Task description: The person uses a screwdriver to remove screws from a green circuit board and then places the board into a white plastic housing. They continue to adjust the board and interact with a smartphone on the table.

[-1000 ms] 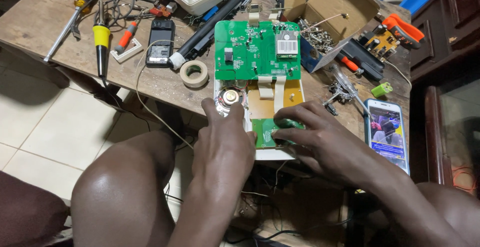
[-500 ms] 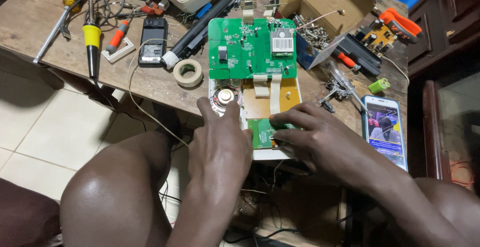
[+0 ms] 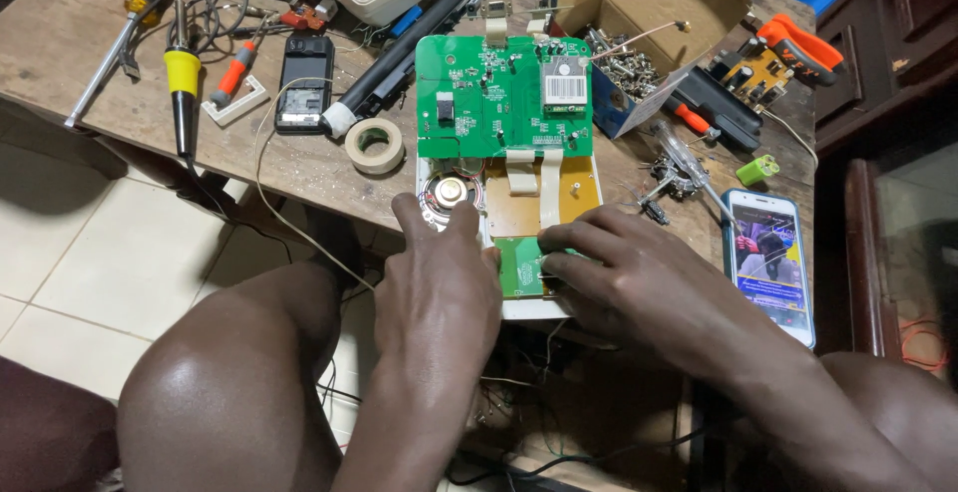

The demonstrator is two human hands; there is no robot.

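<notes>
At the near edge of the wooden table (image 3: 90, 43), my left hand (image 3: 439, 282) lies flat on the opened white device (image 3: 509, 307), its fingers (image 3: 439, 228) held close together and pressed down beside the round speaker (image 3: 449, 191). My right hand (image 3: 639, 282) rests just beside it, fingers (image 3: 579, 243) slightly spread, the tips touching the small green circuit board (image 3: 519, 264) in the lower part of the casing; whether they pinch anything I cannot tell. Above that board I see an orange panel (image 3: 579, 198) crossed by two pale ribbon cables (image 3: 534, 168), which lead up to the large green circuit board (image 3: 504, 98) folded back over the table. Left of the device lies a roll of tape (image 3: 375, 145), then a black phone (image 3: 304, 81) and a yellow-handled soldering iron (image 3: 182, 78). To the right I see a smartphone with a lit screen (image 3: 768, 257), and farther back a cardboard box (image 3: 649, 3) of small metal parts.
</notes>
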